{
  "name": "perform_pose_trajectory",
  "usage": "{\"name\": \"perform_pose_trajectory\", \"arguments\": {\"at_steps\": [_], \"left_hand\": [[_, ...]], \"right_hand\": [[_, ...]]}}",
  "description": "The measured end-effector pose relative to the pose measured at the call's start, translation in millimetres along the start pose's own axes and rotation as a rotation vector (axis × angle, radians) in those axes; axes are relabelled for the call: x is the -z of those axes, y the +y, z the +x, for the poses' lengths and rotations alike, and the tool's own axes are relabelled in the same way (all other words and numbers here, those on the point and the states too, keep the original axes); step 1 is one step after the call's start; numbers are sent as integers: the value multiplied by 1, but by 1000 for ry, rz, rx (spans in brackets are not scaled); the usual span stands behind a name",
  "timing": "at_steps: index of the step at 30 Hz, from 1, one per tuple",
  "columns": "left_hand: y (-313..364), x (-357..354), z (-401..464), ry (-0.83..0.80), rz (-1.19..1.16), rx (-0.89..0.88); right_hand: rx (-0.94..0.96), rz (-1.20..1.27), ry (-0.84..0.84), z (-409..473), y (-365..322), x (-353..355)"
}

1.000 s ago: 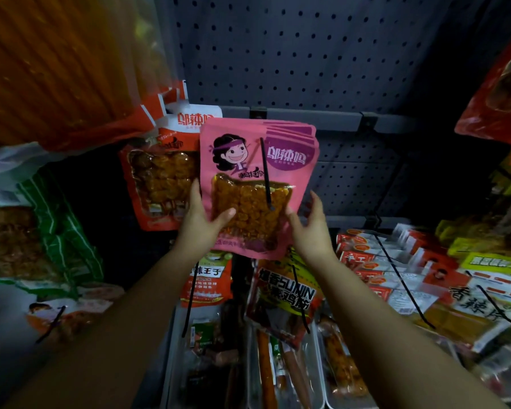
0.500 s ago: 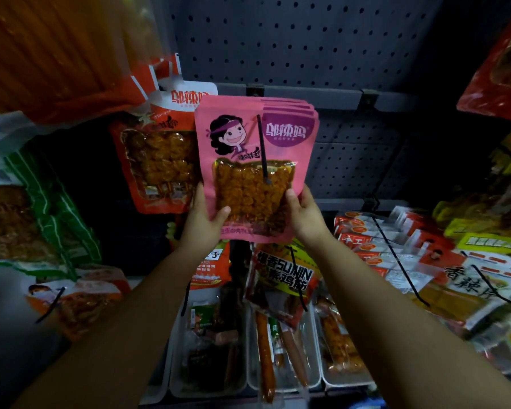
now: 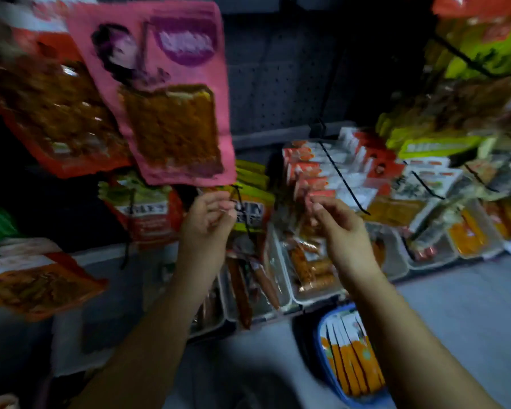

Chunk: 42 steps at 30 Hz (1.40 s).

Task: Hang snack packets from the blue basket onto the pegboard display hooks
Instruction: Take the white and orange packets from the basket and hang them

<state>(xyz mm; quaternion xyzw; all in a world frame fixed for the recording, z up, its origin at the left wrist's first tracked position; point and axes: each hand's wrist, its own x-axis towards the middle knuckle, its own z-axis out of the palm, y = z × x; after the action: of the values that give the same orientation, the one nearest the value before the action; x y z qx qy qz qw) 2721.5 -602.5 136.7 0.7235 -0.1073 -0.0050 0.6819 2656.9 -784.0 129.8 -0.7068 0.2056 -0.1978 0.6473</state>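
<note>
Presently, stock on display: pink packet (image 3: 171, 93) hangs on the pegboard (image 3: 278, 84), above the left fingers and free of both hands; judged hung and finished. An orange packet (image 3: 56, 113) hangs just beside it, farther left.

Stock remaining: blue basket (image 3: 322, 346), below the right fingers, near the right forearm, holds a row of orange-and-white packets (image 3: 348, 349) standing on edge. Judged: several hangings left; next step is a reach down into the basket.

Left hand (image 3: 210, 219): fingers (image 3: 219, 202) loosely curled, partly parted, holding nothing; tips lie close under the pink packet's lower edge, contact not clear in the blur.

Right hand (image 3: 337, 222): fingers (image 3: 319, 206) half curled, thumb and forefinger near each other, nothing seen between them. Beyond them, a black hook (image 3: 342, 184) carries red-and-white packets (image 3: 310, 172).
</note>
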Motion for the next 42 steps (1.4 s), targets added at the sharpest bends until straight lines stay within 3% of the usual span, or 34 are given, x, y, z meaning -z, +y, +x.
{"name": "perform_pose_trajectory", "arguments": {"at_steps": [4, 8, 14, 20, 25, 28, 30, 35, 39, 42], "left_hand": [[-21, -65, -45, -244, 45, 33], [-71, -143, -93, -445, 42, 181], [-208, -261, -174, -593, 126, 440], [-396, -336, -249, -528, 240, 741], [-543, -386, -269, -456, 388, 840], [-600, -414, -262, -452, 464, 835], [-622, -431, -254, -393, 494, 840], [-646, -471, -237, -270, 265, 839], [-653, -483, -227, -197, 175, 887], [-655, -482, -224, -199, 228, 805]], "right_hand": [[-123, -24, 168, -44, 46, 92], [-321, -62, 287, -82, 105, 180], [-646, -156, 283, -121, 232, 289], [-898, -403, 17, -127, 413, 359], [-830, -766, -269, -90, 556, 402], [-791, -805, -290, -56, 625, 420], [-759, -792, -250, -34, 661, 426], [-720, -672, -158, 6, 727, 420], [-703, -692, -139, 11, 750, 402], [-708, -755, -110, 2, 756, 396]]}}
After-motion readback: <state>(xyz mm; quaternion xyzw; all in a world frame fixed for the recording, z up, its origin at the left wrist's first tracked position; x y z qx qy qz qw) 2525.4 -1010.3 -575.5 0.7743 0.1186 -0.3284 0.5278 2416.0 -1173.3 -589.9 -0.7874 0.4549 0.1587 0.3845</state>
